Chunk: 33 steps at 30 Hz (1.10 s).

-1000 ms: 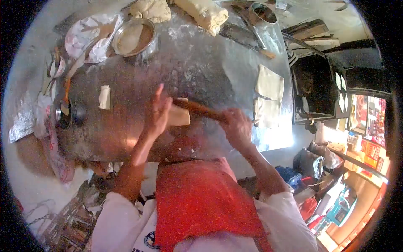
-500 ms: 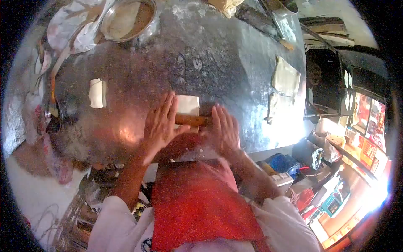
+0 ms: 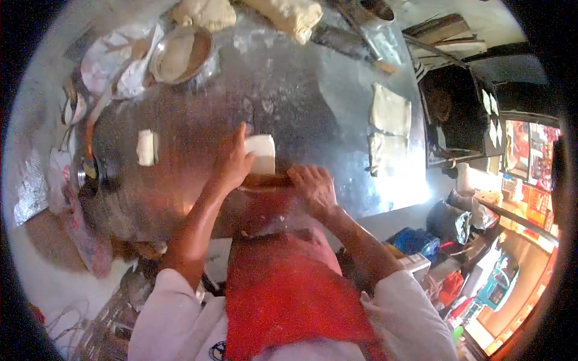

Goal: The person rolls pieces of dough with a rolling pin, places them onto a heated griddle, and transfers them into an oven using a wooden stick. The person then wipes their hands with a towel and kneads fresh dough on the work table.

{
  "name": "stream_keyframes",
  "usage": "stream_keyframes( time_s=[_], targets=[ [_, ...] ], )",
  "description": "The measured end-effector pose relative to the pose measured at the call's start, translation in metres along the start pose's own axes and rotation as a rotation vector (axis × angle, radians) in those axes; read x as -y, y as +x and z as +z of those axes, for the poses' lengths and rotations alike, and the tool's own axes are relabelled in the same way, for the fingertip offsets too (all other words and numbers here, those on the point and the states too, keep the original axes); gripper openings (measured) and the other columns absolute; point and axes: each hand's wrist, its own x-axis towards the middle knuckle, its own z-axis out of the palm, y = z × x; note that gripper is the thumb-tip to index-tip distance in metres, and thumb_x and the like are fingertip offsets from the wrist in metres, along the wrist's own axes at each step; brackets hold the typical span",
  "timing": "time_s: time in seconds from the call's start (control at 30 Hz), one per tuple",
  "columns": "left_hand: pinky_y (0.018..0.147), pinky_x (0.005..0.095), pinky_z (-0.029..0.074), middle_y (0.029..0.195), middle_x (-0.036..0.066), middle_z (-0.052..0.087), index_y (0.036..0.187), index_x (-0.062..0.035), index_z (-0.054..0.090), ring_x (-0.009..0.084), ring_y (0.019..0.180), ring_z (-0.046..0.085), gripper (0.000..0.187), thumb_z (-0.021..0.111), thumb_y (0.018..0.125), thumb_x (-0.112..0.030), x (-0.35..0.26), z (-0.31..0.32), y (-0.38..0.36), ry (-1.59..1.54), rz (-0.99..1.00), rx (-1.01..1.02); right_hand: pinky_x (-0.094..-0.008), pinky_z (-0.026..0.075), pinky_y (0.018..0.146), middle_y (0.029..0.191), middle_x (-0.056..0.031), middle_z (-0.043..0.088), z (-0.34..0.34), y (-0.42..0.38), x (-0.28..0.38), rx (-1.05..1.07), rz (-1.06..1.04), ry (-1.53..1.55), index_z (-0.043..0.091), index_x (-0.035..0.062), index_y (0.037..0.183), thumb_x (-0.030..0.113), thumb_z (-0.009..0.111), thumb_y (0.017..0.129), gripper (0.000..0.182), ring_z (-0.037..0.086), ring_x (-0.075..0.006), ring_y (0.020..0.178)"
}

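Observation:
A pale, folded piece of dough (image 3: 261, 147) lies flat on the metal table in front of me. My left hand (image 3: 232, 161) is turned on edge at the dough's left side, fingers stretched upward and thumb reaching to the dough. Just below the dough is a wooden rolling pin (image 3: 268, 181), lying crosswise. My right hand (image 3: 314, 188) has its fingers curled over the pin's right end. To the left, a smaller rolled piece of dough (image 3: 146, 148) rests by itself on the table.
Two flattened dough sheets (image 3: 390, 109) lie at the table's right side. A round metal pan (image 3: 212, 60) stands at the far left, near large dough lumps (image 3: 295, 18). A dark oven-like box (image 3: 448, 108) is beyond the right edge. Bags and boxes crowd the lower right.
My left hand has come off the rolling pin and turned on edge beside the dough. My right hand's outstretched fingers have curled over the pin. The camera view has shifted slightly.

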Motion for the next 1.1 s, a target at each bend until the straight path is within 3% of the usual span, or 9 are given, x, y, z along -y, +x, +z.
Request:
stream_keyframes(
  time_s=[0.2,0.27,0.33,0.53,0.57,0.77,0.87,0.93,1.1],
  targets=[
    [0.073,0.0434,0.045,0.089,0.016,0.058,0.109,-0.004,0.054,0.0309,0.083,0.058,0.028,0.064,0.087,-0.018,-0.009,-0.035,-0.007,-0.075,0.156,0.06,-0.0453,0.046,0.088,0.124,-0.0083,0.06,-0.015,-0.052,-0.011,-0.159,-0.054,0.067,0.064,0.0149,0.121,0.021,0.069,0.081,0.04,0.059,-0.0297,0.11],
    [0.071,0.0377,0.045,0.086,0.013,0.056,0.106,-0.0036,0.051,0.023,0.082,0.058,0.025,0.062,0.09,-0.019,-0.034,-0.053,-0.032,-0.719,-0.355,-0.038,-0.0461,0.046,0.089,0.126,-0.0083,0.059,-0.018,-0.061,-0.011,-0.133,0.004,0.088,0.065,0.0173,0.121,0.018,0.068,0.08,0.041,0.057,-0.0308,0.112],
    [0.071,0.0359,0.046,0.084,0.012,0.054,0.106,-0.0041,0.05,0.0173,0.084,0.057,0.021,0.059,0.093,-0.018,-0.044,-0.065,-0.043,-0.753,-0.253,-0.095,-0.0499,0.045,0.092,0.134,-0.0094,0.054,-0.01,-0.072,-0.016,0.005,0.083,0.071,0.059,0.0221,0.131,0.034,0.068,0.085,0.049,0.053,-0.0344,0.116],
    [0.083,0.0497,0.051,0.109,0.019,0.063,0.117,-0.0026,0.053,0.0362,0.099,0.063,0.033,0.064,0.091,-0.021,-0.079,-0.027,-0.046,0.231,0.289,-0.241,-0.0495,0.045,0.093,0.135,-0.0101,0.053,-0.005,-0.068,-0.011,-0.034,0.062,0.05,0.06,0.0172,0.129,0.03,0.067,0.084,0.047,0.052,-0.0351,0.116],
    [0.083,0.0497,0.051,0.109,0.019,0.063,0.117,-0.0026,0.053,0.0362,0.099,0.063,0.033,0.064,0.091,-0.021,-0.072,-0.019,-0.05,0.224,0.282,-0.239,-0.0467,0.047,0.089,0.123,-0.0098,0.059,-0.015,-0.062,-0.001,-0.089,0.088,0.053,0.065,0.0145,0.118,0.008,0.069,0.075,0.044,0.056,-0.0344,0.108],
    [0.103,0.0457,0.046,0.136,0.023,0.055,0.144,-0.0043,0.041,0.0395,0.125,0.054,0.053,0.056,0.099,-0.028,-0.025,-0.061,-0.056,-0.467,-0.234,0.023,-0.0476,0.046,0.091,0.122,-0.0123,0.059,-0.053,-0.042,0.024,0.011,0.187,0.15,0.064,0.0131,0.119,0.016,0.074,0.079,0.042,0.056,-0.0347,0.113],
    [0.111,0.0459,0.037,0.143,0.023,0.05,0.148,-0.0066,0.038,0.0377,0.136,0.045,0.058,0.056,0.1,-0.034,-0.008,-0.07,-0.018,-0.325,-0.12,-0.182,-0.0507,0.044,0.097,0.129,-0.0166,0.056,-0.065,0.015,0.025,0.015,0.089,0.102,0.059,0.0115,0.126,0.029,0.071,0.085,0.046,0.054,-0.0366,0.12],
    [0.115,0.0486,0.03,0.15,0.022,0.043,0.151,-0.0047,0.032,0.035,0.143,0.037,0.07,0.054,0.099,-0.045,-0.004,-0.064,0.02,0.415,0.114,-0.277,-0.0542,0.038,0.104,0.142,-0.0201,0.049,-0.02,0.069,-0.006,-0.042,0.031,-0.095,0.05,0.0068,0.137,0.043,0.063,0.091,0.059,0.048,-0.0395,0.13],
    [0.119,0.0543,0.019,0.156,0.02,0.035,0.152,0.0003,0.028,0.0355,0.146,0.031,0.081,0.058,0.095,-0.048,0.012,-0.032,-0.034,0.296,0.111,-0.166,-0.0543,0.032,0.111,0.15,-0.0213,0.042,0.005,0.051,-0.002,-0.101,0.082,-0.12,0.045,0.003,0.143,0.05,0.052,0.095,0.067,0.039,-0.037,0.14]
  ],
)
